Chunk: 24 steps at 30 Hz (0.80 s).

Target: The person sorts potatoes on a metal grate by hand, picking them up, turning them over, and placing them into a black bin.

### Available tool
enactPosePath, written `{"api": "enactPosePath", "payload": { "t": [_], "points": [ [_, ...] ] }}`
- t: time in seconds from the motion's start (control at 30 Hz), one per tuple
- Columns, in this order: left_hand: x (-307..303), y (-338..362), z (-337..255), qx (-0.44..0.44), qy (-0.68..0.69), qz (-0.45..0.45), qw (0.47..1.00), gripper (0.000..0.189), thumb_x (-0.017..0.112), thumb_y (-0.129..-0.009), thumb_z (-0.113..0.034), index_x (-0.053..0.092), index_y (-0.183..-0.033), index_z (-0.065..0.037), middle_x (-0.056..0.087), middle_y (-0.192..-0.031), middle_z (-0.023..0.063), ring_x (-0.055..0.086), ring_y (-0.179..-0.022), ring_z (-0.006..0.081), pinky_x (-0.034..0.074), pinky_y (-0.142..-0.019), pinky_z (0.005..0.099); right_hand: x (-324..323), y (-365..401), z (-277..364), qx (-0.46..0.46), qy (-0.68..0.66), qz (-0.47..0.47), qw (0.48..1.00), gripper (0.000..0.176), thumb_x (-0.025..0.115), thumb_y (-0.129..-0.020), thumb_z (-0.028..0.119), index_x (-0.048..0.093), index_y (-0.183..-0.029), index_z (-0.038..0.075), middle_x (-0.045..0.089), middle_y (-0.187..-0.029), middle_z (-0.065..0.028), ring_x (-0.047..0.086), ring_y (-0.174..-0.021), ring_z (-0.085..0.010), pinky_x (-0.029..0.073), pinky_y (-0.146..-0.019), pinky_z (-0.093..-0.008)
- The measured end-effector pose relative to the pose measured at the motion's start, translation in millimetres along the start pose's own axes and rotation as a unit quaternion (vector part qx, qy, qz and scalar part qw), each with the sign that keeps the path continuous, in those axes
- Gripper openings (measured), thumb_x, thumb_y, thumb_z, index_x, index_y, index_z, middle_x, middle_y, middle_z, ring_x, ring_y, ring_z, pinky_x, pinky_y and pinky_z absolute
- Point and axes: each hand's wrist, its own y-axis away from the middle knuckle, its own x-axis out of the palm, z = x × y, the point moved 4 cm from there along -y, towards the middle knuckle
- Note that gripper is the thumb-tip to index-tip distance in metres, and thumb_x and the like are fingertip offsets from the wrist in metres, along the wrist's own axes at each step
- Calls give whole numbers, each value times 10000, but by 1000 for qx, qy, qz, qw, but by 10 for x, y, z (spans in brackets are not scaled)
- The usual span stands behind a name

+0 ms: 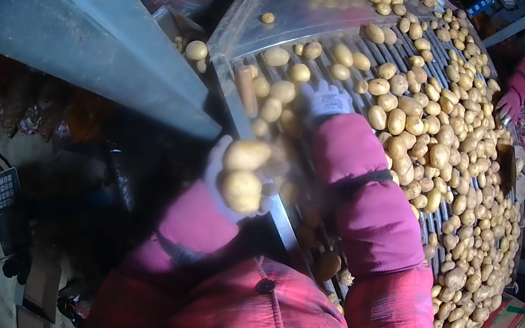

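- I am holding two potatoes (241, 190) together in the left hand (214, 164), at the near left side of the scene. This hand is cupping them from below and is gripping them only lightly, as I am judging.
- I am wanting a deep, level palm here, because round potatoes are easily rolling over one another; pressing hard is not giving more safety.
- I am having the right hand (328, 100) farther away, above the metal bars (434, 226). Its fingers are looking open and spread, and the glove is carrying no potato that I am seeing. Whether the fingertips are touching one, I cannot tell.
- I am preferring a low, flat approach with this hand, with fingertips lying along the bars and not entering the gaps between them.
- I am minding the metal rim (286, 228), which is running just beside the left hand; a knock there could be bruising the skin or spilling the load.
- I am counting on one or two potatoes at once, since the blur around the left hand is hiding whether more are there.
- I am leaving the far right side to the other person's hand (510, 108), where the loose potatoes (439, 155) are lying densely.
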Motion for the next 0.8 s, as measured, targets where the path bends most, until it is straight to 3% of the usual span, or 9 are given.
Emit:
{"api": "enactPosePath", "payload": {
  "t": [0.2,0.43,0.47,0.53,0.63,0.7,0.73,0.77,0.8],
  "points": [
    [4,-113,-89,-27,89,9,996,713,474,-776,-635,494,-1274,-126,484,-1331,169,483,-1187,355,463,-889,495,30,419,-237,14,-243,-78,967,487,565,-817,485,563,-1117,101,611,-1052,-187,576,-1019,-347,423,-904,-417],
    [470,-350,69,51,-91,19,994,389,486,-860,-405,530,-1168,-171,553,-1199,57,541,-1095,305,479,-821,575,314,1169,-295,-153,-791,-45,590,522,534,-913,442,557,-1176,-8,624,-1032,-74,555,-925,-127,444,-876,-296],
    [561,-384,117,39,-139,28,989,370,493,-864,-388,518,-1164,-173,553,-1175,66,549,-1063,306,482,-807,575,203,1275,-333,-145,-736,-82,656,500,531,-918,412,536,-1215,9,625,-1021,-72,554,-906,-124,453,-825,-283],
    [666,-363,266,45,-136,-58,988,317,516,-865,-343,490,-1133,-175,541,-1150,100,560,-969,306,496,-762,568,336,1288,-473,-125,-746,-78,650,473,537,-918,384,537,-1219,20,624,-1013,-64,552,-890,-119,450,-794,-274],
    [524,-501,263,39,-293,135,946,237,530,-859,-280,520,-1036,-122,584,-990,119,595,-850,315,544,-693,474,423,1494,-536,-75,-781,-76,615,418,539,-920,333,537,-1229,51,621,-979,-34,549,-785,-103,439,-666,-242],
    [596,-475,352,75,-282,90,952,299,539,-867,-299,511,-1085,-95,568,-1014,108,598,-835,266,543,-666,416,453,1667,-683,8,-775,-70,629,408,540,-925,312,528,-1242,56,627,-950,-27,565,-736,-96,444,-612,-223],
    [610,-458,354,114,-269,46,955,362,549,-874,-317,503,-1133,-69,551,-1038,98,601,-819,218,541,-639,358,397,1746,-792,30,-688,-121,715,417,537,-928,306,512,-1258,52,633,-922,-35,585,-717,-102,451,-573,-216],
    [614,-456,356,113,-268,45,956,362,549,-874,-317,503,-1133,-69,551,-1038,98,601,-819,218,541,-639,358,396,1859,-857,96,-708,-146,684,367,526,-939,225,527,-1249,29,606,-1055,-66,544,-1001,-143,452,-874,-291],
    [607,-470,369,86,-231,32,969,377,536,-871,-342,510,-1134,-72,554,-1062,109,596,-855,244,534,-666,393,307,1916,-875,103,-681,-171,704,374,524,-938,227,519,-1257,33,605,-1050,-59,545,-992,-139,457,-863,-290]
  ]
}}
